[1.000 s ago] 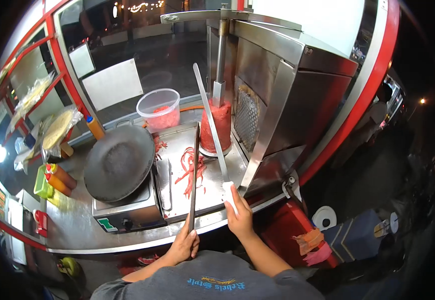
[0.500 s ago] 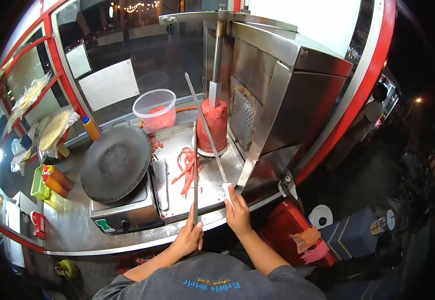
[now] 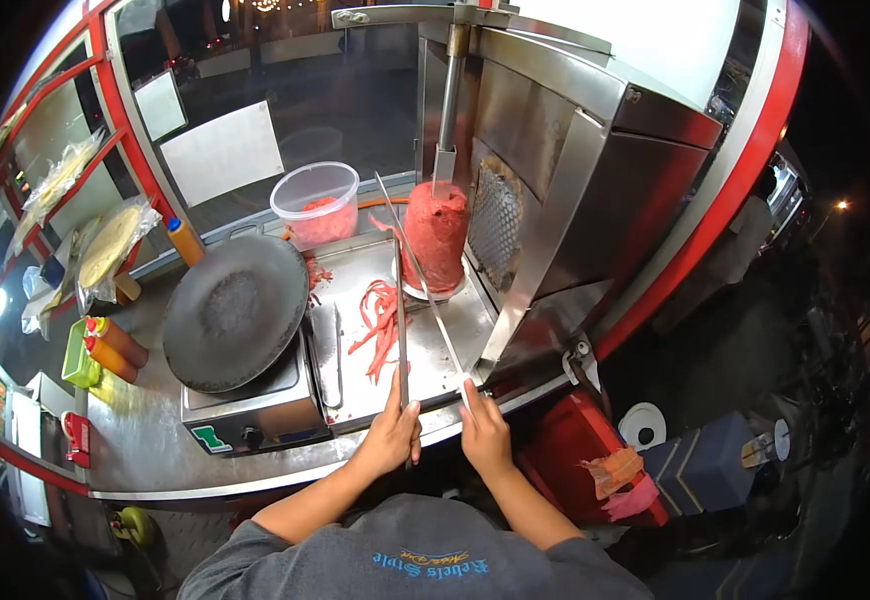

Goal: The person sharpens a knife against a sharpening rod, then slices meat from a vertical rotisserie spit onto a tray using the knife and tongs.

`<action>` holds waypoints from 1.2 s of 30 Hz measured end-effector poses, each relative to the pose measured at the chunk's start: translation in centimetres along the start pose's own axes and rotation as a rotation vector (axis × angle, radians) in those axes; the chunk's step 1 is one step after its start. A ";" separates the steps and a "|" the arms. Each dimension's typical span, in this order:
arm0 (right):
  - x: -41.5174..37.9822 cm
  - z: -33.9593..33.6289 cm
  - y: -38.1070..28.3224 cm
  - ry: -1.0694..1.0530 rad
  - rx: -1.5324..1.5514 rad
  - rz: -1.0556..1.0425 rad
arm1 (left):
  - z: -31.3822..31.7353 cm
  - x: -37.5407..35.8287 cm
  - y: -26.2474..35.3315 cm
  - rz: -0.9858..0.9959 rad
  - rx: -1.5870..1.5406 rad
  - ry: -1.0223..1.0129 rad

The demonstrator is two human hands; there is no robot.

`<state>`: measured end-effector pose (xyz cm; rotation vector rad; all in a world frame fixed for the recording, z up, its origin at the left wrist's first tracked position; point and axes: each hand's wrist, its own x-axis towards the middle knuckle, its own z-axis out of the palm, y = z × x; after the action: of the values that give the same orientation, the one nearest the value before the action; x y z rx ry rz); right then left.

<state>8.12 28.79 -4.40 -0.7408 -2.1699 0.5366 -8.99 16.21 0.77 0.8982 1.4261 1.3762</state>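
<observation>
My left hand (image 3: 392,440) is closed around a long, thin dark metal rod (image 3: 401,330) that points away from me toward the meat. In my closed right hand (image 3: 485,437) is a long knife (image 3: 438,311) with a white handle, its blade slanting up and left in front of the spit. A stack of red raw meat (image 3: 437,235) stands upright on the vertical spit (image 3: 450,105). At its left side a thin strip of meat (image 3: 387,229) overlaps the rod's far end. Cut meat strips (image 3: 380,325) lie on the metal tray (image 3: 355,270) below.
A steel grill burner (image 3: 595,170) rises right of the meat. Left of the tray are a black pan (image 3: 235,313) on a stove (image 3: 255,415) and a spatula (image 3: 326,355). Behind stands a clear tub (image 3: 315,205) of meat. Sauce bottles (image 3: 115,350) are further left.
The knife tip has come down beside the upper part of the meat. A meat strip now shows at the rod's far end. Both hands keep their holds; the view has shifted slightly.
</observation>
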 end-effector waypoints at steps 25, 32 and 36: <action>4.7 0.5 -3.0 0.168 0.268 -0.129 | -1.5 -7.4 -1.5 -0.099 -0.098 -0.062; -9.2 1.8 6.5 0.041 0.504 0.126 | -1.6 -7.7 -2.2 -0.121 -0.029 -0.100; -0.3 1.8 2.0 -0.014 0.642 0.140 | -1.3 -7.7 -1.3 -0.124 -0.009 -0.110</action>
<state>7.53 29.87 -6.86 -0.5258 -1.7981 1.2350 -7.79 8.43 0.39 0.8519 1.3671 1.2217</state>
